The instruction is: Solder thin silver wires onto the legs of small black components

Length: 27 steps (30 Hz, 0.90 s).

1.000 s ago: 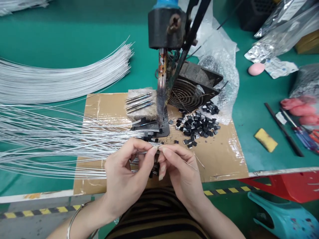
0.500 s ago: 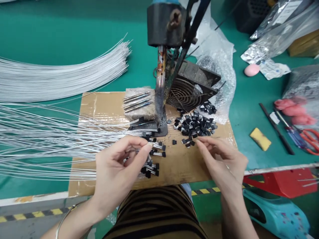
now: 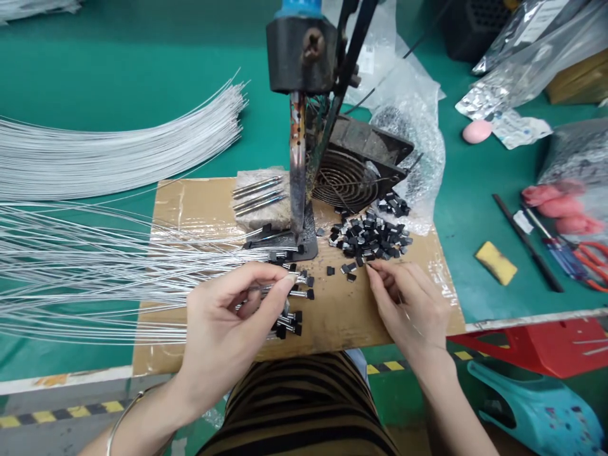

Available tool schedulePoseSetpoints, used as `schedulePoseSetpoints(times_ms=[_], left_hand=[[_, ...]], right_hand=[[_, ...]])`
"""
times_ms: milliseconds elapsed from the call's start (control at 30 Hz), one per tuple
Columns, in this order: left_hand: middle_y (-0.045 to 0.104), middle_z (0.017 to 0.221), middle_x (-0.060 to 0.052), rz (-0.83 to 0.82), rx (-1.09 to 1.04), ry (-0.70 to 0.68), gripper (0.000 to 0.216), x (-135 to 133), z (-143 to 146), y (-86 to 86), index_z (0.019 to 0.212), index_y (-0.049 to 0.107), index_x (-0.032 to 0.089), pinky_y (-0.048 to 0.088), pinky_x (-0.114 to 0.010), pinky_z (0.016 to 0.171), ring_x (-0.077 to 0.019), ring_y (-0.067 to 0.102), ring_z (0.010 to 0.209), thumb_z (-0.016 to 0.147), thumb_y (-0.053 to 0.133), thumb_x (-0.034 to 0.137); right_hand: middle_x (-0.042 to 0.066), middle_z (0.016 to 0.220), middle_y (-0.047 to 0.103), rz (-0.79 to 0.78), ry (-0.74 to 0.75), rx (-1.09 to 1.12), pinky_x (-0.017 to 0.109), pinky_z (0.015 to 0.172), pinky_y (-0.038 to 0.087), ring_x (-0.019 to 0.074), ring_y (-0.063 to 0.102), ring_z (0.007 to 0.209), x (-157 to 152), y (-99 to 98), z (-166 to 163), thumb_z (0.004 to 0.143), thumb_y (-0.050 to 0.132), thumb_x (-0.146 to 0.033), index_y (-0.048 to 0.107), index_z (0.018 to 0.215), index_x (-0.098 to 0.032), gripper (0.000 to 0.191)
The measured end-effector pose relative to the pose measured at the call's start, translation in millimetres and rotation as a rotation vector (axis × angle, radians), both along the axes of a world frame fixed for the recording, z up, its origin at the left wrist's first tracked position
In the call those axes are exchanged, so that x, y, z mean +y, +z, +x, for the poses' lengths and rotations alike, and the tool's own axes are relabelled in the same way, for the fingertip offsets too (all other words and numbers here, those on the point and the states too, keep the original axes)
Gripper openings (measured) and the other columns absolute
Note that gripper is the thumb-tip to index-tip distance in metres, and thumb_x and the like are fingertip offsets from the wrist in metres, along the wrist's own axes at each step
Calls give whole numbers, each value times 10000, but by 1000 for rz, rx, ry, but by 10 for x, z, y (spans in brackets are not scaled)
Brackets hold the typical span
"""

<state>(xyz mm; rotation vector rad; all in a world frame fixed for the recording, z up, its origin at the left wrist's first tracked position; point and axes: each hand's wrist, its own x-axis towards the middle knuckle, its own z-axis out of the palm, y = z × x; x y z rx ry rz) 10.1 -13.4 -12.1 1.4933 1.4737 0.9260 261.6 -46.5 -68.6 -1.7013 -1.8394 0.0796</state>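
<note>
My left hand [image 3: 237,310] is closed in a pinch, thumb against forefinger, on what looks like the end of a white wire; the fingers hide most of it. Behind and beneath it lie white wires [image 3: 209,256] with small black connectors [image 3: 297,318] on their ends. My right hand [image 3: 411,301] is also pinched, its fingertips at the near edge of a heap of loose black connectors [image 3: 370,234]. A thin silvery wire [image 3: 411,322] runs across that hand. Between the hands and beyond them, a soldering iron [image 3: 297,164] points straight down from its holder.
Cardboard [image 3: 190,202] covers the work spot on the green table. Spare iron tips [image 3: 256,195] rest on a pale block beside the iron. Behind stands a small fan [image 3: 346,180], near bubble wrap [image 3: 418,145]. A yellow sponge [image 3: 496,263] and red-handled scissors [image 3: 593,263] lie right.
My right hand has moved slightly left, toward the few connectors in front of the heap. My left hand has shifted a little right. The whole view has shifted slightly.
</note>
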Motion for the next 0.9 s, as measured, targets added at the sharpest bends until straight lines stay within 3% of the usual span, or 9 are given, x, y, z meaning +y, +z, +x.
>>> schedulePoseSetpoints(times_ms=[167,333,567,767,900], left_hand=[[728,719,26,18,17,-16,84,-2,-13,-14,852,795,253,393,-190,502,-80,550,558,920,751,231],[717,712,25,5,7,-24,80,16,-9,-19,862,793,249,376,-202,491,-83,536,550,923,748,224],[685,670,43,19,30,-9,87,27,-17,-3,836,791,251,324,-217,462,-68,435,495,916,761,233],[707,695,49,-10,34,12,71,32,12,-14,851,788,261,355,-195,467,-69,492,516,915,761,248],[751,763,26,-21,31,24,72,34,13,9,852,791,253,395,-188,501,-91,582,607,917,761,249]], right_hand=[[-2,743,679,-54,-115,90,269,628,539,123,611,600,-25,18,-40,990,704,-206,733,946,-179,59],[-23,741,705,-194,-280,591,223,561,549,100,639,564,-77,82,-151,977,733,-277,754,985,-221,61],[-44,714,712,-215,-131,966,171,534,569,73,644,526,-4,271,-438,943,749,-163,795,980,-238,95],[-41,694,711,-386,-22,1141,185,535,572,85,647,540,41,352,-649,930,784,-221,794,883,-241,52],[-9,773,752,-473,33,1243,183,506,560,78,637,520,79,370,-755,917,799,-258,836,940,-237,48]])
